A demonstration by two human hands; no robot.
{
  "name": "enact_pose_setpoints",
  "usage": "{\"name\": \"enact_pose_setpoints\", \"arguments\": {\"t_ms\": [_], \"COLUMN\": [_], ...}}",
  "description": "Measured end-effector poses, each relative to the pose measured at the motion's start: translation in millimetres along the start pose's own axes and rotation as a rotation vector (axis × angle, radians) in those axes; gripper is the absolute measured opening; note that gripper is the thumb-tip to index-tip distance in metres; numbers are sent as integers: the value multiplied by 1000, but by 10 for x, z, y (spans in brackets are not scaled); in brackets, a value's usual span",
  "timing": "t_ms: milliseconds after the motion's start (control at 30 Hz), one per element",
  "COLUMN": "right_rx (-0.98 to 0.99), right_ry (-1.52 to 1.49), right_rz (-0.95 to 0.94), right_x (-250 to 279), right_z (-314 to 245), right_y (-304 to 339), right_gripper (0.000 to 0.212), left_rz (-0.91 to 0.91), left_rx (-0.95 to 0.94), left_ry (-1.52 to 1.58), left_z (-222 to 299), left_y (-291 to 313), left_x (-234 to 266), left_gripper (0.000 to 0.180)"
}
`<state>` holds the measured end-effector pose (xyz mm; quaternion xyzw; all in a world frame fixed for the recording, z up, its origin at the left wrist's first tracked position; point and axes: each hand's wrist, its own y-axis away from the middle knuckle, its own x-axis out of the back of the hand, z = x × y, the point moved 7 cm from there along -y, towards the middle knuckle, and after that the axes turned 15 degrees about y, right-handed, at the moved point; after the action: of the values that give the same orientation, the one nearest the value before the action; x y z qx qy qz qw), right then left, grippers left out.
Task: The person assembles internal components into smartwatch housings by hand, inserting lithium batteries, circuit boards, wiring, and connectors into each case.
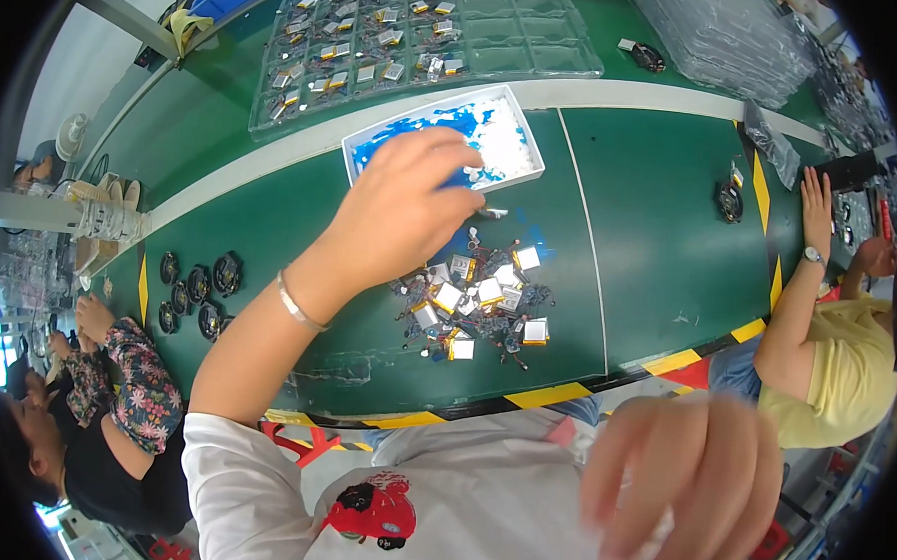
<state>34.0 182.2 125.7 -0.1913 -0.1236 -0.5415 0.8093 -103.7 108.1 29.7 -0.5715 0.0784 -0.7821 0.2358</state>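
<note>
Sitting partly behind the left hand [407,198]: white box [513,178].

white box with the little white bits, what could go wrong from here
Spilling: the left hand is over the shallow white rectangular box, so an accidental nudge might scatter the small white bits inside.

Tangling: the silvery-white rectangular packs with dark wires lie in a jumbled heap nearer the person, so lifting one could drag others along or strain a wire.
</note>
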Motion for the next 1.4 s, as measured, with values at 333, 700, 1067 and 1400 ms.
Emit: {"name": "enact_pose_setpoints", "arguments": {"t_ms": [333,700,1067,1400], "right_rx": [-659,206,426,399], "right_ry": [2967,3976,3589,3791], "right_rz": [-777,-371,407,177], "right_x": [-16,-328,-693,-849], "right_z": [226,-355,-1240,-1098], "right_y": [198,-650,-839,-859], "right_gripper": [14,12,7,8], "left_rz": [569,626,648,577], "left_rx": [615,610,639,713], "left_ry": [1192,1537,1454,1436], "left_z": [-149,-121,-71,-107], "left_y": [500,922,923,948], "left_x": [141,86,139,28], "left_gripper": [20,23,29,31]}}
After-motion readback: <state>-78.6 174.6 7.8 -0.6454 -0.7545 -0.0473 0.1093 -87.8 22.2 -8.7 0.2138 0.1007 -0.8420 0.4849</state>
